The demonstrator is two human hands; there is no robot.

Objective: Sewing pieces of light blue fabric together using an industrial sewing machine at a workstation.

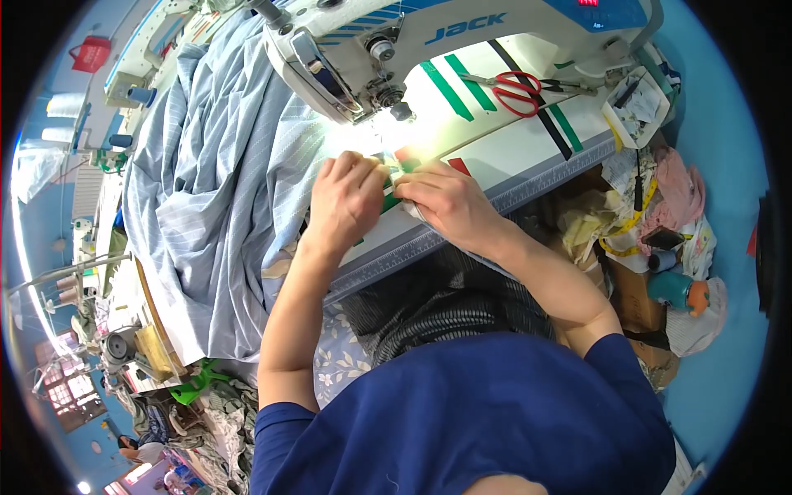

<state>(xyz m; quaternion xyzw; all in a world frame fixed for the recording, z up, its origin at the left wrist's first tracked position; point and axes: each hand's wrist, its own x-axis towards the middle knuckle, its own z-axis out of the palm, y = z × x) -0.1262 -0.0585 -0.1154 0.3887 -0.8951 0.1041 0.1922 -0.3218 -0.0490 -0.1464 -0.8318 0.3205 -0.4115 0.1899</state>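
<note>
A white and blue sewing machine (pixel 375 51) stands in front of me with its lamp glaring on the needle area. Just on my side of the needle, my left hand (pixel 346 198) and my right hand (pixel 450 202) are close together, fingers bent and pinched on the edge of a pale cloth (pixel 411 210). Their fingertips and the glare hide most of that edge. To the left, a large light blue striped cloth (pixel 219 165) lies heaped on the table and reaches toward my left hand; whether it joins the pinched edge is hidden.
Red-handled scissors (pixel 518 94) lie on the table right of the needle, among green and black tape strips. A ruler strip (pixel 544 172) runs along the near edge. At the right corner stands a white tray (pixel 635 107); scraps and a teal bottle (pixel 670 290) are below.
</note>
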